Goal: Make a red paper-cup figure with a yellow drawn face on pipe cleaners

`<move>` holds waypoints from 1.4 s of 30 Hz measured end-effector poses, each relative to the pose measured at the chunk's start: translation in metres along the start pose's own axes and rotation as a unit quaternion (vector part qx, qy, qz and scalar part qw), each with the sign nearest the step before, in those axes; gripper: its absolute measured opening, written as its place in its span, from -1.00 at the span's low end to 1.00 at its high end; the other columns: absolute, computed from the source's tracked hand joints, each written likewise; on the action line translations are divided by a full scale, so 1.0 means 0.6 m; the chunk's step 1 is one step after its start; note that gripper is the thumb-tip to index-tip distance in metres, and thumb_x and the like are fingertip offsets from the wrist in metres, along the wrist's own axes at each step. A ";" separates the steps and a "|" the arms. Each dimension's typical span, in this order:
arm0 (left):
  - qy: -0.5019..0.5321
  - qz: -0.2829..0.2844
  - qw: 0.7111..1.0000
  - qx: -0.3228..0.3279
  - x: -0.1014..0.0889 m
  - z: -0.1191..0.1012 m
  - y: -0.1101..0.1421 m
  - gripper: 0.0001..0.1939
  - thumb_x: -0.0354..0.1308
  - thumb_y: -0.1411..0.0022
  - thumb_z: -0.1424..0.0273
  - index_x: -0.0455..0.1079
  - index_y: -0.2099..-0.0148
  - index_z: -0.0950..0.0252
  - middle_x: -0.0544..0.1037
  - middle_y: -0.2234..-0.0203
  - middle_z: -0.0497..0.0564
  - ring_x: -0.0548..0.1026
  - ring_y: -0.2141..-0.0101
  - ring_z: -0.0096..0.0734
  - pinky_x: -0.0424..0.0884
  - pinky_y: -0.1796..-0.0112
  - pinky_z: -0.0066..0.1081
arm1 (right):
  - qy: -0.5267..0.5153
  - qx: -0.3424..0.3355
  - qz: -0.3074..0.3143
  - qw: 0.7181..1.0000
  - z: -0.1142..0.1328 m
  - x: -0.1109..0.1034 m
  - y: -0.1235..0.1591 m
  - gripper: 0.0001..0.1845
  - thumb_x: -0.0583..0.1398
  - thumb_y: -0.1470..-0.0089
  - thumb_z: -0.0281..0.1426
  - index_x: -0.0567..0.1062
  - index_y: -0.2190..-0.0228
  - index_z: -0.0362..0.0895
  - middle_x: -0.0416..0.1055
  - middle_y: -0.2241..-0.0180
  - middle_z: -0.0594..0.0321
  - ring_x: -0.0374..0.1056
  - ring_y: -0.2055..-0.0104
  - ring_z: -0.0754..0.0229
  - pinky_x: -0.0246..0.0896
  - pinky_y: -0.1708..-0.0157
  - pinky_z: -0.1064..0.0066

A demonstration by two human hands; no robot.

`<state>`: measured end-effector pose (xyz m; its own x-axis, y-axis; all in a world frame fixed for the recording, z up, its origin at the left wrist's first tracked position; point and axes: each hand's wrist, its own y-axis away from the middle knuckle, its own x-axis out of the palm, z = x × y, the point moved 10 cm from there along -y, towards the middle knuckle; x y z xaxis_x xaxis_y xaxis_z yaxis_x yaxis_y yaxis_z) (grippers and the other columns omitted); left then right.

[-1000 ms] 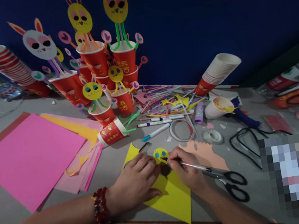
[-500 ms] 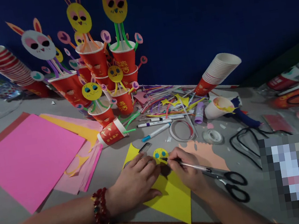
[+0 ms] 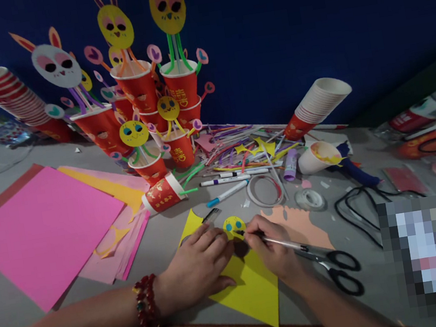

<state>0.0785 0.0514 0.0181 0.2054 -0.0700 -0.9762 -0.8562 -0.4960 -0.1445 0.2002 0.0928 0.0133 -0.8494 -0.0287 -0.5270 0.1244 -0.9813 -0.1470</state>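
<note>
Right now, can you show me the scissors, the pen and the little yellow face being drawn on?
Scissors (image 3: pixel 327 263): head view, where the black handles meet.
Pen (image 3: pixel 284 242): head view, on its clear barrel.
Little yellow face (image 3: pixel 233 224): head view, between its blue eyes.

Dark blue wall (image 3: pixel 263 25), grey tabletop (image 3: pixel 53 155)

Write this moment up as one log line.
Left hand: flat over yellow sheet, beside paper face | Right hand: holding pen, tip at face | Nearby: scissors

Head-worn camera; faces forward and down; hands (image 3: pixel 198 265) near.
</note>
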 end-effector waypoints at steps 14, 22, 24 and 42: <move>0.002 -0.001 1.000 -0.002 0.000 0.000 0.000 -0.30 0.22 -0.21 -0.06 0.32 -0.17 0.38 0.48 -0.04 0.16 0.35 -0.12 -0.06 0.19 -0.24 -0.07 | 0.002 -0.002 0.001 1.000 0.006 -0.002 -0.002 -0.81 0.09 -0.13 -0.45 0.31 0.52 -0.05 0.30 0.59 0.37 0.26 0.52 0.25 0.16 0.50 0.48; 0.000 -0.002 1.000 -0.001 0.001 0.000 0.000 -0.32 0.19 -0.23 -0.07 0.33 -0.16 0.37 0.49 -0.02 0.15 0.37 -0.11 -0.07 0.18 -0.24 -0.09 | 0.007 -0.001 0.003 1.000 0.003 0.001 -0.001 -0.80 0.09 -0.14 -0.44 0.31 0.52 -0.05 0.31 0.58 0.37 0.27 0.51 0.24 0.18 0.49 0.47; 0.002 0.000 1.000 -0.003 0.000 0.001 -0.001 -0.31 0.20 -0.23 -0.06 0.32 -0.17 0.37 0.49 -0.02 0.14 0.37 -0.11 -0.07 0.18 -0.24 -0.08 | 0.006 -0.002 0.002 1.000 0.004 0.000 -0.001 -0.81 0.09 -0.14 -0.45 0.30 0.52 -0.04 0.31 0.58 0.37 0.28 0.51 0.24 0.18 0.48 0.47; 0.006 -0.002 1.000 -0.004 0.003 0.002 0.000 -0.32 0.19 -0.24 -0.06 0.32 -0.18 0.35 0.48 -0.03 0.15 0.36 -0.12 -0.07 0.18 -0.24 -0.08 | 0.018 -0.002 0.001 1.000 0.008 -0.003 -0.002 -0.81 0.08 -0.12 -0.44 0.30 0.53 -0.04 0.31 0.59 0.37 0.29 0.52 0.24 0.19 0.49 0.48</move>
<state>0.0780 0.0521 0.0162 0.2137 -0.0789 -0.9737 -0.8520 -0.5028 -0.1463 0.1993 0.0934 0.0187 -0.8305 -0.0229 -0.5566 0.1275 -0.9804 -0.1499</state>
